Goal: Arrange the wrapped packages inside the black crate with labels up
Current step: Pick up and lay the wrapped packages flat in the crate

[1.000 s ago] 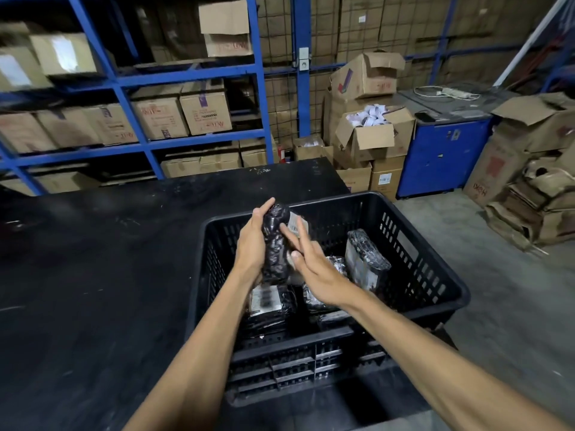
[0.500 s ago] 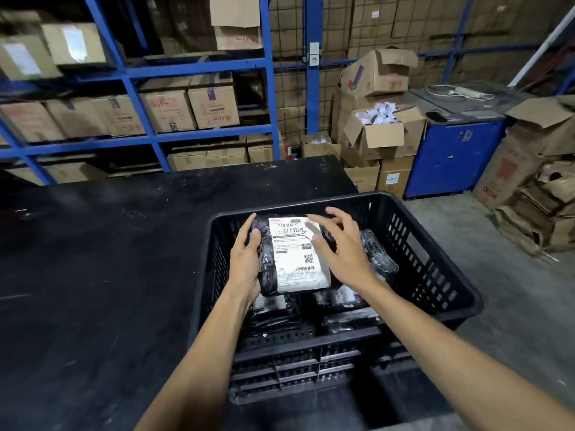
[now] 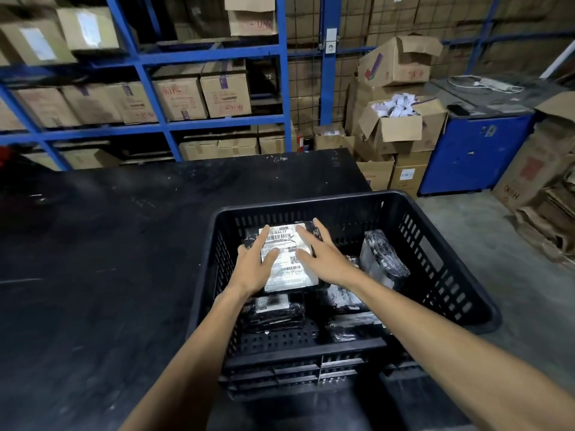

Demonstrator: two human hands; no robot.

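Observation:
A black slotted crate stands at the right end of a black table. Inside it, at the far left, a black-wrapped package lies flat with its white label facing up. My left hand rests flat on the label's left side, fingers spread. My right hand lies flat on its right side. Another wrapped package leans on edge against the right wall. Two more packages lie near the front: one with a label partly showing, one beside it.
The black table stretches left of the crate. Blue shelving with cardboard boxes stands behind it. Open cardboard boxes and a blue cabinet stand at the back right; flattened cardboard is piled on the floor at right.
The package went from upright on edge in both hands to label up, then down flat into the crate's far left. Both hands now lie open on top of it.

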